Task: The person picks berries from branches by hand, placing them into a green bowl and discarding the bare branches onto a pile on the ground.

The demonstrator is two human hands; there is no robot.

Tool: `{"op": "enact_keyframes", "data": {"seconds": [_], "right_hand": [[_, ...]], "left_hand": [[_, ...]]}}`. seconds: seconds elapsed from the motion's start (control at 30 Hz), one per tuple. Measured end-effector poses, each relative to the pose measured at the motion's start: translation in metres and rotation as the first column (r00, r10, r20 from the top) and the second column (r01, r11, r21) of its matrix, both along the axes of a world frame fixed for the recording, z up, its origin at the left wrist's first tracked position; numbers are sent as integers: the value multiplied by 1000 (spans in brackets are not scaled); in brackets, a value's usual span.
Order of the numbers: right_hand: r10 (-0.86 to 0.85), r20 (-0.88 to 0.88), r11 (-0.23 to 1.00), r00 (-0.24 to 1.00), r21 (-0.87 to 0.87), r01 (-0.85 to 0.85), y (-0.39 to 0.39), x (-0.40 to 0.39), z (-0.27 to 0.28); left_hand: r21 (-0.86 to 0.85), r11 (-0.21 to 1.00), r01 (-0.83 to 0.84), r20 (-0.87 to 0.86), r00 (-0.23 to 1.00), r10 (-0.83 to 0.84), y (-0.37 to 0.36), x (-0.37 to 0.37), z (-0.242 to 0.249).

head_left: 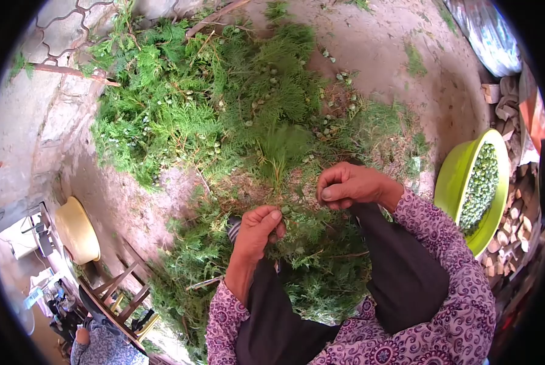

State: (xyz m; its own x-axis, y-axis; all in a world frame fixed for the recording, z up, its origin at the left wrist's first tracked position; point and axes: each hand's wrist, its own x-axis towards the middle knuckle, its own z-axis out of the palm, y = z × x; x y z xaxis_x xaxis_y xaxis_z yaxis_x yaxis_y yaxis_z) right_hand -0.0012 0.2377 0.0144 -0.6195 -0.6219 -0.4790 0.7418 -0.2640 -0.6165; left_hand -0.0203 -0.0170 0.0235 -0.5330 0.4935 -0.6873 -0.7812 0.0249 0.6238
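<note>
Fingers (271, 218) of the left hand (255, 230) are pinched shut on a small green sprig (289, 210), which is held over the lap, just above the heap of cut branches (224, 103) spread on the dirt ground (382, 48). The right hand (348, 184) is curled closed beside it — whether anything is gripped cannot be told. A green bowl (458, 173) of green cones (482, 185) is set to the right — a yellow bowl (78, 231) well apart on the left.

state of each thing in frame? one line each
left hand: fingers pinched shut on a green sprig
right hand: closed in a loose fist at the sprig
green bowl: tilted, nearly full of small green cones
yellow basin: on its side
cut branches: heaped on the ground
</note>
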Motion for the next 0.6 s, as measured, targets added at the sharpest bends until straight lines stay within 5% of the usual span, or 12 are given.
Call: {"op": "enact_keyframes", "data": {"seconds": [0.1,0.2,0.3,0.6], "right_hand": [[64,-39,995,997,82,-61,-11,3,-3],[34,-285,977,958,209,28,-24,7,-7],[102,-136,974,986,217,-71,-28,6,-9],[-103,86,992,991,78,97,-24,5,-9]], "left_hand": [[20,999,-35,-18,999,35,3,2,-2],[-4,1000,-13,6,1000,13,11,0,5],[5,1000,-21,13,1000,21,14,0,7],[14,999,43,2,999,-43,11,4,1]]}}
